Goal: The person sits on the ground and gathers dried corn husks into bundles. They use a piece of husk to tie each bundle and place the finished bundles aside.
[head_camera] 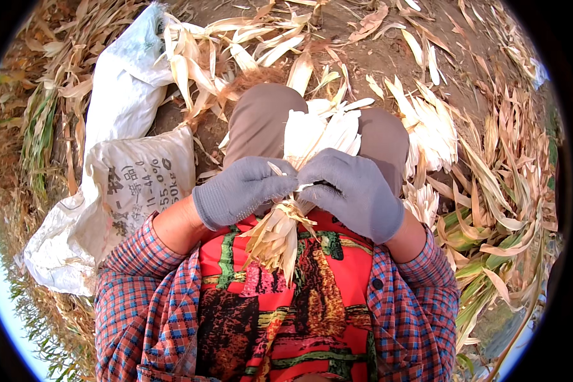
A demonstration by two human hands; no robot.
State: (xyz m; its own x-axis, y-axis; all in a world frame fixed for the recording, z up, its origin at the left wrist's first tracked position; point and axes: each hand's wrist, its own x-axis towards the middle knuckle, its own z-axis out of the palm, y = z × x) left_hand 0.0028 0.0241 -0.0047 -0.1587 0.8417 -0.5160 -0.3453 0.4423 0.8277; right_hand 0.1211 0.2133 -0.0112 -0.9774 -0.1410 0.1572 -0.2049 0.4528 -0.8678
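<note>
Both my hands wear grey knit gloves and meet over my lap. A bundle of dried corn husks [320,136] lies between my knees, its pale wide ends pointing away from me. Its gathered tail [276,234] hangs toward my red patterned shirt. My left hand [248,186] pinches the narrow neck of the bundle from the left. From the right, my right hand [353,191] holds a thin pale husk strip [305,186] at that neck, fingers bent. The gloves cover much of the neck, so how the strip runs around it is hidden.
At my left lie white woven sacks [124,95], one [145,167] bearing printed writing. More husk bundles [429,133] rest by my right knee. Loose husks [267,45] and brown corn silk [257,79] cover the soil ahead. Dry corn stalks [496,191] are heaped on the right.
</note>
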